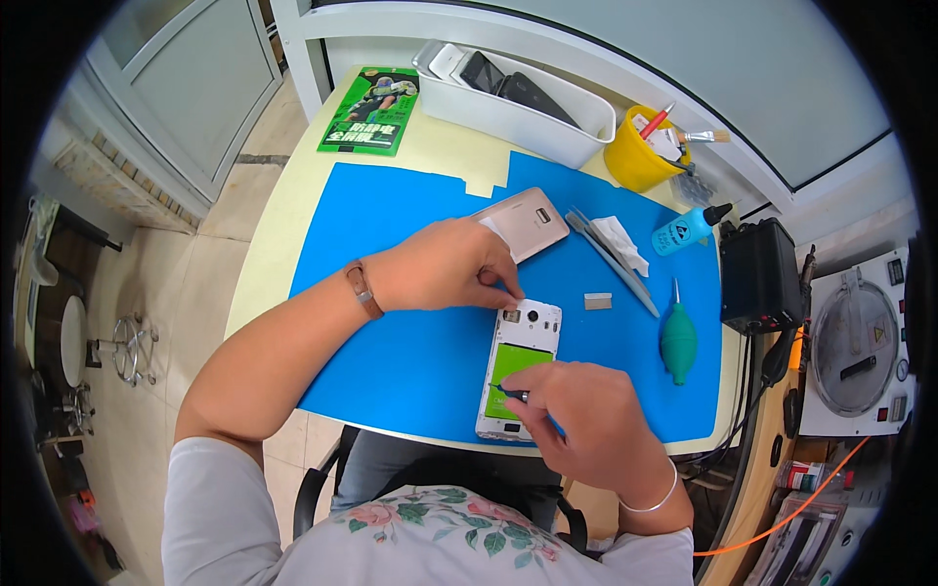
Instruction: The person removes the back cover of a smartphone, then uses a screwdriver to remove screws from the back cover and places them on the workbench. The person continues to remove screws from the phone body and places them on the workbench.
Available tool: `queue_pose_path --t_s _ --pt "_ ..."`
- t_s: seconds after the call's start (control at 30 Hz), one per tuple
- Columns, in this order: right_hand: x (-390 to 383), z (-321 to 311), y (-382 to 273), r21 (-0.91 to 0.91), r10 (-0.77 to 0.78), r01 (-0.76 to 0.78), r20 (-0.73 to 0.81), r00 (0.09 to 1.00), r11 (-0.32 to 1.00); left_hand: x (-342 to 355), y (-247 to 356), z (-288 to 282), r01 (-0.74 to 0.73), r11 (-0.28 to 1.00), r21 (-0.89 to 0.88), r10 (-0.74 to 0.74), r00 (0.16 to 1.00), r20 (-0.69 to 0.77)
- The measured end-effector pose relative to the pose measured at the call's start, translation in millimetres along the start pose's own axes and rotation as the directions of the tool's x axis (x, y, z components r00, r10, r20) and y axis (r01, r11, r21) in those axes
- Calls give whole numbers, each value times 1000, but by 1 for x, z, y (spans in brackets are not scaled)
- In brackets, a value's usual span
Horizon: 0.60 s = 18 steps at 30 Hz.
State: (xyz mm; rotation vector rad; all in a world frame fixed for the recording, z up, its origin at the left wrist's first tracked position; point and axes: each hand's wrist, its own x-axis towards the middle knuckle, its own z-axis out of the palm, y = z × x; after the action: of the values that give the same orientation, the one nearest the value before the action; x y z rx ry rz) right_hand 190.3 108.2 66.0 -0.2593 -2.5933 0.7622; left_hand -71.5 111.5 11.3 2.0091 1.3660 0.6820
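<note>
A white smartphone (495, 421) lies on the blue mat with its back off, showing a bright green battery (521, 361) and a camera lens near the top. My left hand (445, 262) reaches across from the left, fingers bent together, with its fingertips on the phone's upper left corner. Over the battery, my right hand (586, 415) pinches a thin dark pointed tool (510, 394), its tip toward the left; most of it is hidden by the fingers. Beyond my left hand lies a rose-gold back cover (535, 220), partly covered by that hand.
Tweezers (618, 269), white tissue (620, 244), a small metal piece (598, 302), a green air blower (678, 344) and a blue bottle (684, 231) are on the right. At the back stand a white bin (576, 145) of phones and a yellow cup (630, 166). A black box (760, 273) borders the mat.
</note>
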Motion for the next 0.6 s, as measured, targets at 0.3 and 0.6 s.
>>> queue_pose_path --t_s 0.3,0.6 --pt "11 17 -12 -238 -43 12 -126 991 971 2 -3 -4 -55 998 -17 55 997 51" --pt "3 27 -29 -227 174 -237 -268 948 945 1 -2 -6 -20 1000 -18 20 999 36"
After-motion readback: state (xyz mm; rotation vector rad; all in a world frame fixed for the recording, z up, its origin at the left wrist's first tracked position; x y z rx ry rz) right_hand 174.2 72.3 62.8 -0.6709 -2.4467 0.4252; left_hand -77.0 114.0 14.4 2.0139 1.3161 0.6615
